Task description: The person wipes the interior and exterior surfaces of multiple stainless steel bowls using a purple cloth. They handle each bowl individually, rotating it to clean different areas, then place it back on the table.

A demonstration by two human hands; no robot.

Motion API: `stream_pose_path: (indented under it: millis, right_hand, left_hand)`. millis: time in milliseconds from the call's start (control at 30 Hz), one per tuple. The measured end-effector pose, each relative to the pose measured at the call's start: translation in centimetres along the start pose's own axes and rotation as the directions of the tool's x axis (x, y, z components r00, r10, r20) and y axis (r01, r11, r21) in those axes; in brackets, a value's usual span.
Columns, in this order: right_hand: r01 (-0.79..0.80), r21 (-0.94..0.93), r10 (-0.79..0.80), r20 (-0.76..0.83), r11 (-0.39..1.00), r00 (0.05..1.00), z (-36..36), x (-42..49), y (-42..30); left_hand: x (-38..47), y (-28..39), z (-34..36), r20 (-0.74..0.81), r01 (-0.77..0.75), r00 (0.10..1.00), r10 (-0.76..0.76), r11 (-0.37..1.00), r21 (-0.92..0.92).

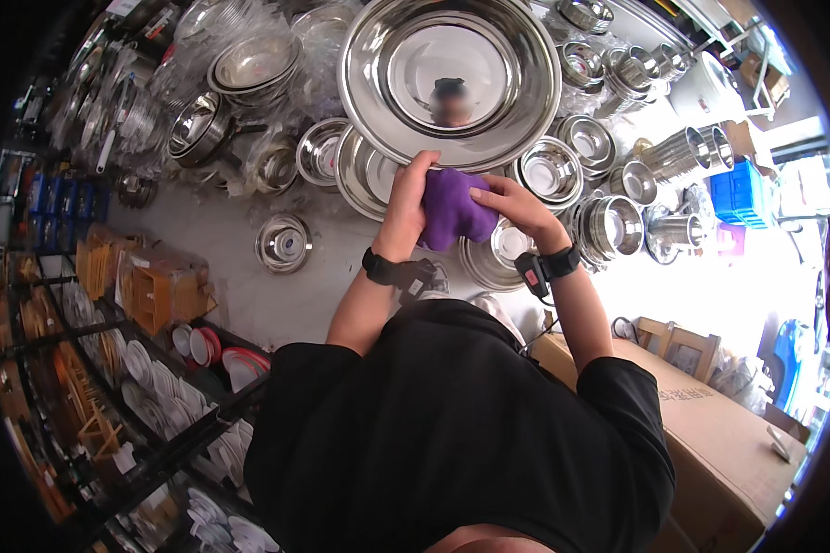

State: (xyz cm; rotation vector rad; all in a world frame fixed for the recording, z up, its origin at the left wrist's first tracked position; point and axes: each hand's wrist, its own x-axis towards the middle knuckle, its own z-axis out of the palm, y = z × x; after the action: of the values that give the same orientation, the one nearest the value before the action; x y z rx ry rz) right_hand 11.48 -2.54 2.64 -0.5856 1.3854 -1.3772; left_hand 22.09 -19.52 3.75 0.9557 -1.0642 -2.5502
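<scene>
A large shiny stainless-steel basin (pixel 370 76) with a wide rim is raised in front of me, its inside facing my head. My left hand (pixel 408 207) is at its lower edge, with the thumb over the rim and the fingers hidden. A bunched purple cloth (pixel 456 207) hangs between my hands, just below the rim. My right hand (pixel 522 207) grips the cloth's right side, its thumb lying on top. Whether the cloth touches the basin's underside is hidden.
Stacked steel bowls (pixel 615 225) stand at the right, near a blue plastic crate (pixel 740 193). One small steel bowl (pixel 283 243) lies on the floor at left. Plastic-wrapped pans (pixel 204 128) fill the upper left. A dish rack (pixel 173 428) and a cardboard box (pixel 719 442) flank me.
</scene>
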Motion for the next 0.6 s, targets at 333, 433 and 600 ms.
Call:
stream_pose_path:
  millis: [333, 433, 600]
  right_hand:
    - [0.091, 0.085, -0.099, 0.095, 0.992, 0.990, 1.2, -1.8, 1.6]
    - [0.145, -0.040, -0.145, -0.013, 0.989, 0.989, 0.5, -3.3, 1.3]
    - [0.304, 0.015, -0.300, -0.126, 0.952, 0.945, 0.7, -6.4, 1.8]
  left_hand:
    - [-2.7, -0.9, 0.7, 0.028, 0.051, 0.998, -0.051, 0.999, 0.000]
    - [-2.6, -1.8, 0.9, -0.008, -0.018, 1.000, 0.018, 1.000, -0.021]
    - [-3.0, -2.9, 1.4, -0.048, -0.074, 0.996, 0.070, 0.993, -0.089]
